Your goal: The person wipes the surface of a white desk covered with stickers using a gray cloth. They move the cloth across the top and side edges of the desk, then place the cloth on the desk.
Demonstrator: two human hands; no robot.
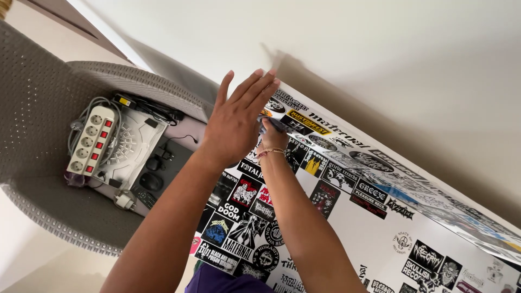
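Two bare forearms reach up across a white sticker-covered panel [347, 217]. The left hand [236, 116] is spread flat, fingers straight, at the panel's upper edge against the wall [380, 49]. The right hand [273, 135], a bracelet [270, 152] at its wrist, sits mostly hidden behind it; its grip cannot be told. Beyond, a grey basket [38, 108] holds a power strip [89, 140].
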